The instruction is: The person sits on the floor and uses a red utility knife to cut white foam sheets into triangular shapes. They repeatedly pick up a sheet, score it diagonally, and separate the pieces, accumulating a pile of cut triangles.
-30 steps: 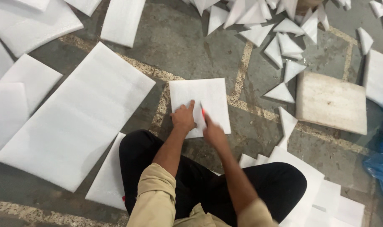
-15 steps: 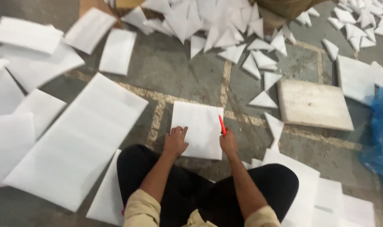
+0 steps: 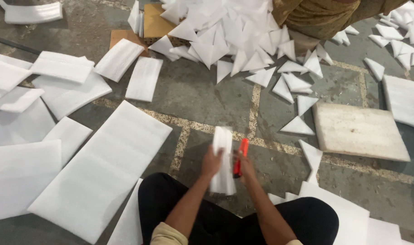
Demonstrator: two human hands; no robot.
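My left hand (image 3: 212, 162) grips a folded white foam sheet (image 3: 223, 159). My right hand (image 3: 246, 164) is wrapped around a red cutter (image 3: 240, 156), touching the sheet.

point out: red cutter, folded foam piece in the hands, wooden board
red cutter (image 3: 240, 156), head view, middle of its handle.
folded foam piece (image 3: 223, 141), head view, upper part above the fingers.
wooden board (image 3: 359, 131), head view, centre of its top face.

The orange cutter (image 3: 240, 157) is half hidden behind the folded foam sheet (image 3: 223, 159) (blade unseen).
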